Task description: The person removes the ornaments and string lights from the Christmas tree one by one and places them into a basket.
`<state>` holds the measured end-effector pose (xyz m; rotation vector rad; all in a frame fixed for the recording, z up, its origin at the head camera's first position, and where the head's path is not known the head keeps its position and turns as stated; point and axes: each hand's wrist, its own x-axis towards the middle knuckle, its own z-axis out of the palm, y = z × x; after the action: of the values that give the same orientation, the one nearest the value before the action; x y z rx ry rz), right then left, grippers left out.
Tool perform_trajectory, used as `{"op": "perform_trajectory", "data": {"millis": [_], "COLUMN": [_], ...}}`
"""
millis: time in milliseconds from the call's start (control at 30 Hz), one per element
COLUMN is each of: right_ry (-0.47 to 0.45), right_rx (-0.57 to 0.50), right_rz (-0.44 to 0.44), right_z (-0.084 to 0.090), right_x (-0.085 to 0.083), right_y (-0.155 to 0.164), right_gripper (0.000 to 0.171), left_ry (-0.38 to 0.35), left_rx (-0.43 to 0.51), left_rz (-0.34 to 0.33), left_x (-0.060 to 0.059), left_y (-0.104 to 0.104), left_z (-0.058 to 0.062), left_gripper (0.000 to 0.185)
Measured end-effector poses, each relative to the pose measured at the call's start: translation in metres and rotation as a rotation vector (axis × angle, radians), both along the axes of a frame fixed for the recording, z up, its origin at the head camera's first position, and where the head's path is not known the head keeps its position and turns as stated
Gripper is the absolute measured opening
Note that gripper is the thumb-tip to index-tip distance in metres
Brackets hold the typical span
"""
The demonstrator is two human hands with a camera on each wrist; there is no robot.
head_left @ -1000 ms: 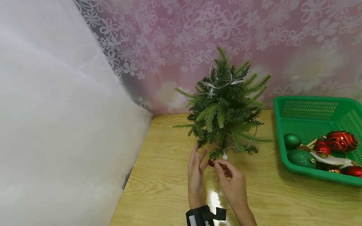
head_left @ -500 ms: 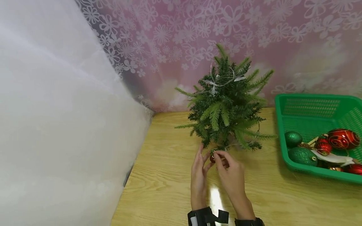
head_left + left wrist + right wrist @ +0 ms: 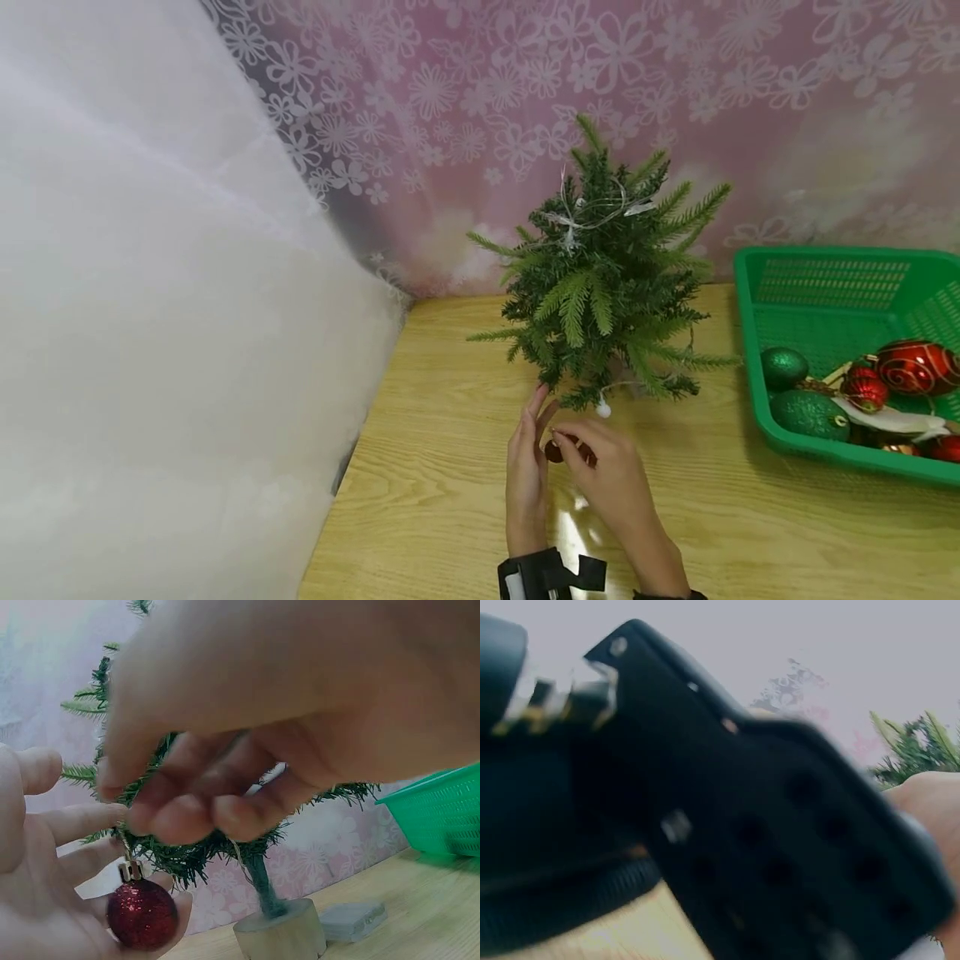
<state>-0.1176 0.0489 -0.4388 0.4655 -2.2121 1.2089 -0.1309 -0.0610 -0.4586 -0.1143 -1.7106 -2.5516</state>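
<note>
A small red glitter Christmas bauble (image 3: 142,915) hangs by its gold cap and thin string in the left wrist view. My right hand (image 3: 613,473) pinches that string between thumb and forefinger. Behind the bauble lies my left hand (image 3: 527,479), its fingers extended and loosely spread, their tips close to a low branch. Just beyond both hands stands a small artificial Christmas tree (image 3: 592,292) on a round wooden base (image 3: 281,934). The right wrist view shows mostly a black mount (image 3: 780,825), with part of the hand at its right edge.
A green plastic basket (image 3: 752,392) on the right holds red and green baubles. Clear wire with white pieces (image 3: 570,225) lies over the tree, and a white bulb (image 3: 603,408) hangs low in front. A flat grey box (image 3: 352,919) sits beside the base.
The bauble and my right hand rose to the branch tip, then drew back down toward me. My left hand shifted slightly right and stayed beside the branch. The white bulb shows again.
</note>
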Motion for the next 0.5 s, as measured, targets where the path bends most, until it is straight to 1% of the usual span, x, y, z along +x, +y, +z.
{"op": "perform_trajectory", "data": {"millis": [100, 167, 233, 300, 333, 400, 500], "right_ry": [-0.156, -0.257, -0.334, -0.372, -0.378, -0.361, -0.312], "right_rx": [-0.078, -0.149, -0.205, -0.267, -0.303, -0.380, -0.525], "right_rz": [0.003, -0.004, -0.038, -0.090, -0.117, -0.174, -0.237], "right_z": [0.000, 0.001, 0.004, 0.005, 0.006, 0.006, 0.009], "right_x": [0.006, 0.009, 0.012, 0.014, 0.015, 0.015, 0.016], "right_y": [0.012, 0.024, 0.037, 0.050, 0.057, 0.070, 0.089], "right_gripper": [0.012, 0.011, 0.013, 0.014, 0.014, 0.014, 0.014], "left_ry": [0.002, 0.002, 0.004, 0.010, 0.014, 0.030, 0.055], "left_rx": [-0.015, -0.070, -0.131, -0.186, -0.204, -0.216, -0.230], "left_rz": [-0.001, 0.015, 0.039, 0.063, 0.075, 0.088, 0.094], "left_x": [0.000, 0.000, -0.001, -0.001, -0.002, -0.002, -0.002], "left_y": [0.000, 0.001, 0.003, 0.005, 0.006, 0.008, 0.010], "left_z": [-0.001, -0.001, -0.001, -0.001, -0.001, 0.000, 0.001], "left_gripper": [0.051, 0.050, 0.050, 0.050, 0.050, 0.050, 0.049]}}
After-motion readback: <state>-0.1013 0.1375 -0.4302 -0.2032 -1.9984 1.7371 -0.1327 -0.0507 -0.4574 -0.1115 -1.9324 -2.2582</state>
